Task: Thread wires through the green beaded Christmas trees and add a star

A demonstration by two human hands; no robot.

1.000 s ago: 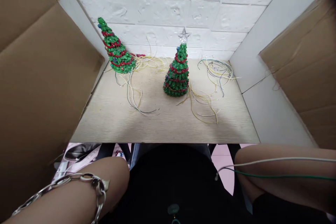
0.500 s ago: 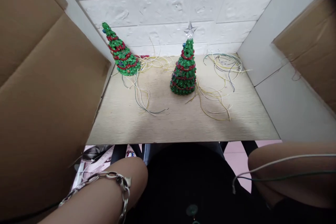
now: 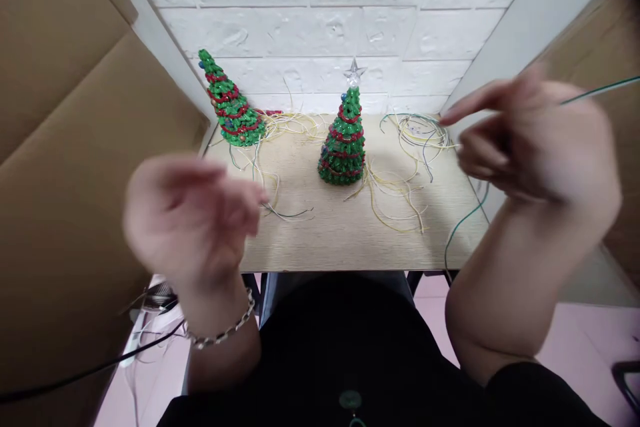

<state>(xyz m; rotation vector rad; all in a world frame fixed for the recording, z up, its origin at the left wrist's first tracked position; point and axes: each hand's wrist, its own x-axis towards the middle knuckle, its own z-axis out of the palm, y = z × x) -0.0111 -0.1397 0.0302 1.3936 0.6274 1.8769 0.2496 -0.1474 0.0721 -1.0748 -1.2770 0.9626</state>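
Observation:
My right hand point(image 3: 530, 140) is raised over the right side of the table, blurred, its fingers curled and one partly stretched out. A green cord point(image 3: 467, 217) passes through it: one part runs off to the right edge, another hangs below the fingers. My left hand point(image 3: 193, 220) hovers over the table's left front, its fingers bent but smeared by motion, so whether it holds anything is unclear. Between the hands stands a green beaded Christmas tree point(image 3: 343, 150) with red garlands and a clear star point(image 3: 355, 72) on top. Another beaded tree point(image 3: 233, 107), without a star, stands at the back left.
Loose yellow and white cords point(image 3: 395, 197) spread beside the middle tree. A coil of cords point(image 3: 420, 130) lies at the back right, more cords point(image 3: 293, 123) behind. Cardboard point(image 3: 90, 180) borders the left, a white brick-pattern wall point(image 3: 285, 33) the back.
Both hands have risen from below and outside the view to above the table. The white and green cord ends at the lower right have shifted; green cord now runs by the right hand.

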